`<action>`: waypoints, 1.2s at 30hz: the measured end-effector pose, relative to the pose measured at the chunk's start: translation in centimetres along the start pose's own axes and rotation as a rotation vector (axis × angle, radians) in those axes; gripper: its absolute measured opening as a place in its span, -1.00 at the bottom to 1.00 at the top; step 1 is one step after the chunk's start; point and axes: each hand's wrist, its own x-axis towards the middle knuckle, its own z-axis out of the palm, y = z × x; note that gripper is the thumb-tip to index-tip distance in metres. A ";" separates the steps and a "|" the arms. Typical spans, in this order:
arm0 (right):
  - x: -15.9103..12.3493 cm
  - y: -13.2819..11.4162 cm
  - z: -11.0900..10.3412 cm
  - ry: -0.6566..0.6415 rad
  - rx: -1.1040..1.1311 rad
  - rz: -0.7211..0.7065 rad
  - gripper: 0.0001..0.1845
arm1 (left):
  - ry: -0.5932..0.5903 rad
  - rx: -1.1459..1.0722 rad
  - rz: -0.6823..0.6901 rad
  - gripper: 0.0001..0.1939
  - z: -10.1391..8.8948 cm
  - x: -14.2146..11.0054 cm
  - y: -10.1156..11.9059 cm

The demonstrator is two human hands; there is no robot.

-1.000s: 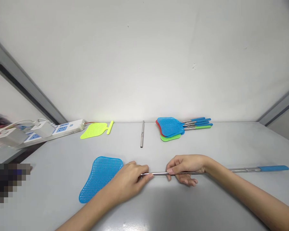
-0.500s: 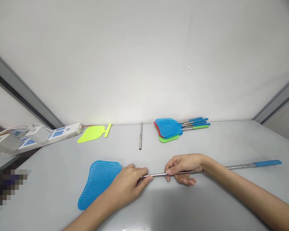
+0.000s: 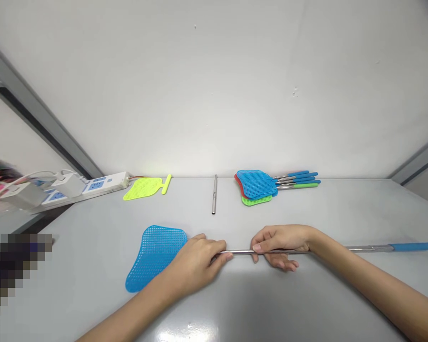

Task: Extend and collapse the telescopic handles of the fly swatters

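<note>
A blue fly swatter [image 3: 157,256] lies across the grey table, its perforated head at the left and its extended metal rod running right to a blue grip. My left hand [image 3: 199,261] is closed round the rod close to the head and covers the joint there. Further right, my right hand [image 3: 278,247] pinches the same rod between thumb and fingers, the other fingers loosely curled below it. A short bare stretch of rod shows between my two hands. My right wrist hides part of the rod before the grip.
At the back lie a stack of fly swatters [image 3: 255,185] in blue, red and green, a loose metal tube [image 3: 214,194], and a yellow swatter head [image 3: 142,188] with a short crossbar. A white power strip [image 3: 107,183] with plugged-in adapters runs along the left edge. A wall [image 3: 214,85] rises behind.
The camera view has shifted, so everything sits slightly right and higher in the picture. Both hands keep nearly the same hold on the swatter's rod.
</note>
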 end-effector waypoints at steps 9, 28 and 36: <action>0.0 0.2 0.0 0.014 -0.018 0.007 -0.71 | 0.001 0.012 0.010 -0.63 0.1 0.0 -0.1; 0.1 -0.1 0.4 0.025 0.021 0.009 -0.71 | -0.020 -0.035 0.001 -0.63 -0.1 0.0 0.0; 0.0 -0.2 0.5 0.020 0.040 0.003 -0.70 | -0.007 -0.033 0.001 -0.63 -0.1 -0.1 0.1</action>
